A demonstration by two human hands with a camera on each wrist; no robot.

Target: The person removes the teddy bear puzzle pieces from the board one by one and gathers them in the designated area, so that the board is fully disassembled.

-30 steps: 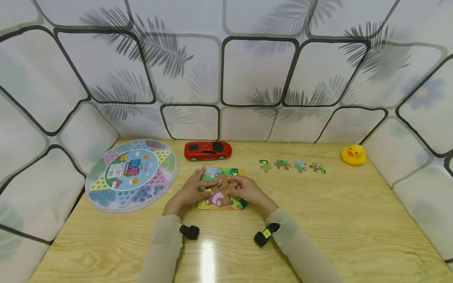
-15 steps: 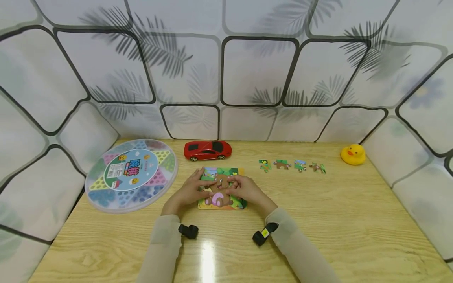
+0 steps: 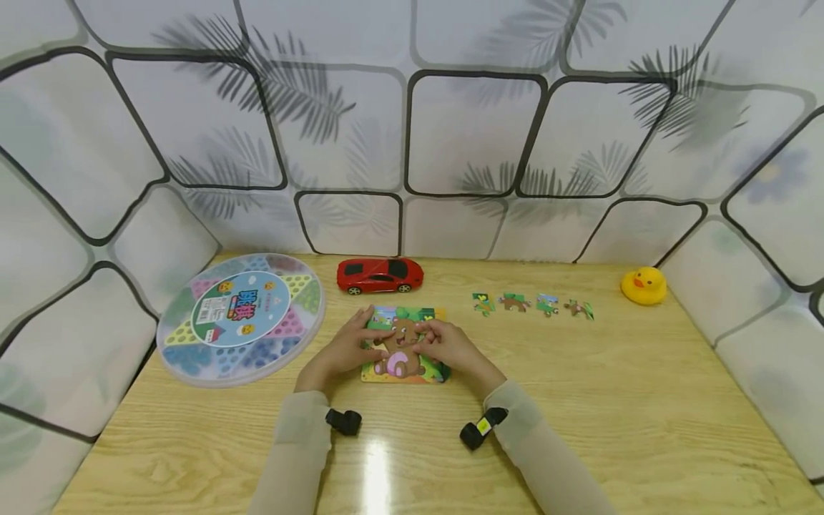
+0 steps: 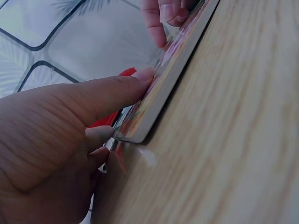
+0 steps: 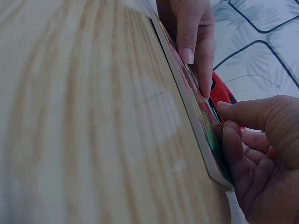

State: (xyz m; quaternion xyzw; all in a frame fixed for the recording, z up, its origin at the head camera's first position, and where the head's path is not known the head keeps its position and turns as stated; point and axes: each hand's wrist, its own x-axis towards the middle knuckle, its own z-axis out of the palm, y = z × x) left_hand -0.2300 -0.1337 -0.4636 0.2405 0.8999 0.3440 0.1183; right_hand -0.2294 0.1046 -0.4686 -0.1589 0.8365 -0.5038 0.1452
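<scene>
A jigsaw board (image 3: pixel 400 375) with a brown bear in a green scene lies flat before me, both hands upon it. My left hand (image 3: pixel 341 352) lies over its left side, index finger and thumb reaching straight across the picture. In the left wrist view the thumb (image 4: pixel 114 91) rests on the board's face, with other fingers beside the edge. My right hand (image 3: pixel 453 348) touches the right side of the bear with thumb and index finger. Its remaining fingers (image 5: pixel 254 149) are curled in the right wrist view. Whether a piece is between its fingertips, I cannot tell.
Several loose jigsaw pieces (image 3: pixel 515 302) lie in a row to the right of the board. Behind it stands a red toy car (image 3: pixel 380 275). A round Chinese checkers box (image 3: pixel 241 318) is at left, a yellow rubber duck (image 3: pixel 644 286) at far right. Padded fabric walls enclose the table (image 3: pixel 579 400).
Both hands stay on the board in nearly the same pose. The whole head view has shifted slightly down and right; the loose pieces, car and duck have not moved on the table.
</scene>
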